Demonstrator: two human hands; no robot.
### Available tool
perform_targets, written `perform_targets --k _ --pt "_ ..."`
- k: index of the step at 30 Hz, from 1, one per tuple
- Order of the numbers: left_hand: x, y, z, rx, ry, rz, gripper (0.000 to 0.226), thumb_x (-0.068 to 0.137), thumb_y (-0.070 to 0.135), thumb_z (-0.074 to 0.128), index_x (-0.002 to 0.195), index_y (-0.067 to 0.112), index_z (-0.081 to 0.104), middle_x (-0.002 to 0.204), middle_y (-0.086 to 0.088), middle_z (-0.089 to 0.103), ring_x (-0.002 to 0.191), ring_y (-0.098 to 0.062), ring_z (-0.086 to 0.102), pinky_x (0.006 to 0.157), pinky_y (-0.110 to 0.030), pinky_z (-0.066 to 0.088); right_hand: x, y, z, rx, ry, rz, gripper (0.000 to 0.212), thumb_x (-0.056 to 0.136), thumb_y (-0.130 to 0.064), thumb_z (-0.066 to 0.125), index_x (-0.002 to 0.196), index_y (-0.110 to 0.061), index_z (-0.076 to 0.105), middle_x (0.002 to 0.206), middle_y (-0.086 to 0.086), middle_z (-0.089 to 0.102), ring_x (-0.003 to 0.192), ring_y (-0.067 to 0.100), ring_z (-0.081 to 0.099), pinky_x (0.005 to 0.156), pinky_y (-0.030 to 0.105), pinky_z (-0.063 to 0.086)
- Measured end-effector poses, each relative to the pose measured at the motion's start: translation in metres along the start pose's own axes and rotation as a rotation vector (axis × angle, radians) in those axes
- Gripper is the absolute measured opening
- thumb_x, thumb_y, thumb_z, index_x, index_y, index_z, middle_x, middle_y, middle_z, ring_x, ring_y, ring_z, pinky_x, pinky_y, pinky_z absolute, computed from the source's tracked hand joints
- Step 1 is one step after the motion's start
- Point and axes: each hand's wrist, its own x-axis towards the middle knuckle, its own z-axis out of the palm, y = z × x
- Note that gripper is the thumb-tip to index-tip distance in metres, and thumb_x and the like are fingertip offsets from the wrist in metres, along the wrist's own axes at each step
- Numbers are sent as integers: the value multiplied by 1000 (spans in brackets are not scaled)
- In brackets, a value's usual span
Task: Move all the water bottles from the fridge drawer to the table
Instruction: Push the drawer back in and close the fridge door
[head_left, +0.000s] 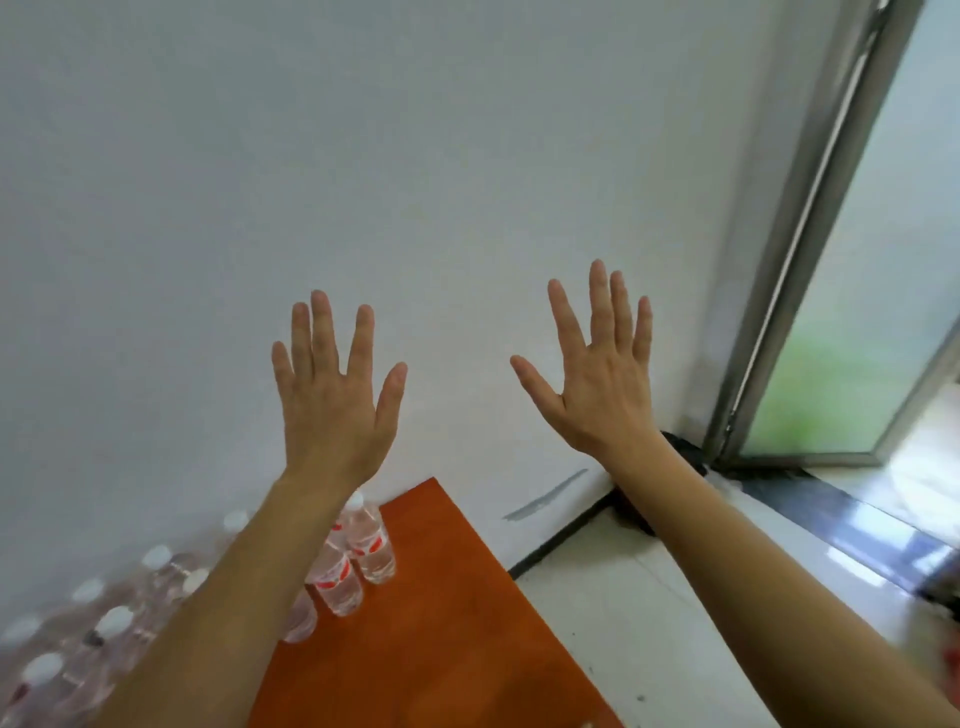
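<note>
— While both arms reach up toward the white wall (363, 156), how do the hands stand?

— The left hand (332, 410) and the right hand (602, 384) are both spread flat, with straight, splayed fingers and their backs to the camera. They are well apart from each other and hold nothing. Whether the fingertips touch the wall, I cannot tell.

— And the water bottles (371, 545)?

— They stand upright in a cluster on the orange table (441, 649), at the near left. The left forearm crosses in front of several of them. They are clear plastic with white caps, and the ones on the right of the cluster show red labels. Those nearest the left edge are too blurred to count.

— Is either hand on a bottle?

— No, both are raised in front of the wall, apart from the cluster.

— What lies to the right?

— A pale floor (623, 623) beside the table, then a metal-framed window (857, 312) with frosted glass at the far right.
</note>
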Motion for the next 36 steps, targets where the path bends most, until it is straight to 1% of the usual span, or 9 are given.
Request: perform_targets --k 4,10,15,21,24,28,31,34,36 --pt "-19 62 7 -194 -24 197 70 99 62 14 159 25 5 165 -11 -13 152 -30 -13 120 -61 7 -65 39 -46 -175 -29 158 83 95 -71 28 160 -24 5 166 15 -9 152 33 -11 121 58 2" --pt "-70 200 1 -444 -155 433 71 100 59 14 158 20 2 164 -15 -14 151 -32 -14 119 -61 7 -190 105 -135 -355 -59 420 83 95 -67 31 160 -25 1 165 13 -15 152 31 -14 122 56 0" --pt "-147 327 -41 -650 -204 723 72 99 57 21 158 17 13 165 -18 -1 152 -36 -1 117 -63 13 -314 157 -241 -580 -46 638 84 96 -65 37 160 -22 5 165 16 -10 152 35 -9 121 57 3" --pt "-258 451 -118 -785 -256 987 73 98 58 18 157 15 22 165 -17 5 152 -35 3 116 -64 17 -466 201 -361 -743 -31 913 85 93 -67 31 160 -20 5 164 18 -13 152 35 -9 120 60 6" --pt "-315 513 -163 -845 -251 1042 72 98 60 20 156 17 24 165 -16 7 152 -35 5 116 -64 17 -535 221 -416 -799 -17 997 86 92 -65 35 159 -18 9 164 20 -10 152 37 -5 120 60 7" --pt "-380 584 -213 -848 -278 1039 80 94 69 0 158 23 12 166 -10 -6 153 -29 -8 120 -59 8 -609 257 -481 -796 0 1064 88 90 -66 34 159 -17 10 164 21 -10 152 38 -4 120 59 8" --pt "-422 629 -229 -793 -275 1062 75 95 67 6 158 25 4 165 -8 -12 152 -28 -15 121 -55 -1 -656 286 -511 -782 -18 1109 90 91 -66 37 160 -21 1 162 21 -18 151 38 -11 121 59 5" --pt "-454 667 -229 -749 -353 1066 74 97 66 16 157 27 -5 163 -6 -24 148 -25 -27 118 -49 -15 -688 318 -522 -718 -54 1207 93 92 -67 39 158 -25 -11 160 19 -29 149 37 -21 121 58 -1" --pt "-467 692 -222 -732 -393 1070 74 99 65 19 157 28 -8 161 -5 -28 147 -25 -31 117 -48 -17 -701 342 -521 -680 -76 1235 95 91 -69 37 158 -24 -13 159 19 -30 149 37 -22 121 59 0"
